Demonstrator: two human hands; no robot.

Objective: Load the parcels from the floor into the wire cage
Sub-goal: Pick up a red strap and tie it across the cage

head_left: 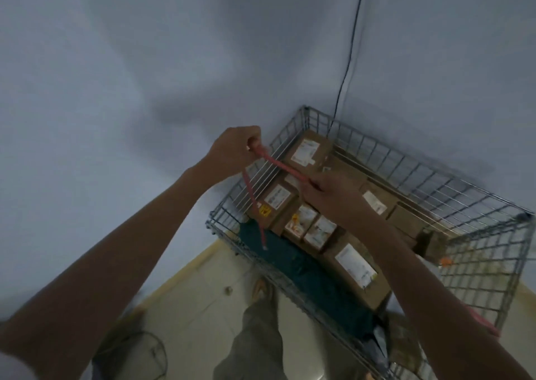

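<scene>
Parcels (307, 150) are brown cardboard boxes with white labels, packed flat inside the wire cage (435, 182) right under my hands. My left hand (235, 147) and right hand (333, 191) each grip a red strap (278, 165) stretched between them above the cage's near rim. Pale tiled floor (203, 292) sits below, blue-grey wall (116, 60) behind the cage.

The wire cage (406, 159) is showing bare shiny metal. The parcels (307, 150) are looking like matt brown cardboard with white paper labels (355, 263). The floor (203, 292) is appearing smooth, pale.
</scene>
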